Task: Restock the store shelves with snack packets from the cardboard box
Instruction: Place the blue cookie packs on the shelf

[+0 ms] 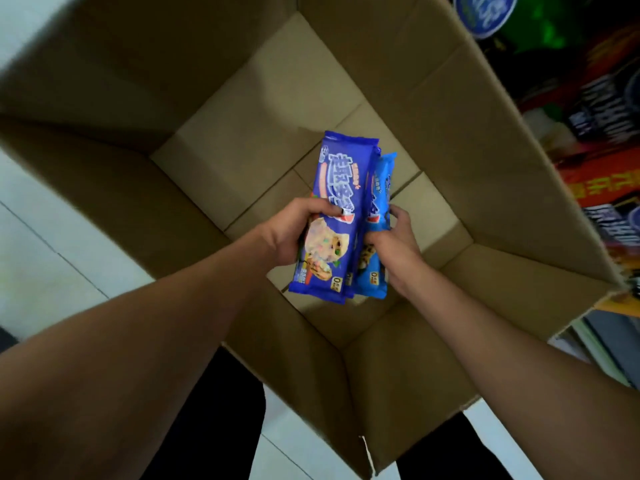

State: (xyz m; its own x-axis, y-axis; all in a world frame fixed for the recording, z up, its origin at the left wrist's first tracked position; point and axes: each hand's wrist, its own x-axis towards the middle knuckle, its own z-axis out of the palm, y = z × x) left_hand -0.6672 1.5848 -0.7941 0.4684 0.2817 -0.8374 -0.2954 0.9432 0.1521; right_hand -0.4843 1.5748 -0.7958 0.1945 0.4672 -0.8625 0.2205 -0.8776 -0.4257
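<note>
A person's two bare hands hold a small stack of snack packets over the open brown cardboard box (450, 140). The left hand (291, 233) is wrapped around the edge of the dark blue foil biscuit packet (337, 216), thumb across its printed face, while the right hand (394, 244) clasps the lighter blue packet (375, 271) just beside and partly behind it. The packets are gathered above the box floor, which looks bare beneath them, so this appears to be the last pick-up. The next move likely calls for lifting the bundle clear and turning to the stocked store shelves (602, 133) at right, keeping the slippery wrappers squared. How many packets lie between the two visible ones is unclear. The shelf goods are blurred and cut off by the frame, and the near box corner is hidden behind the forearms.
</note>
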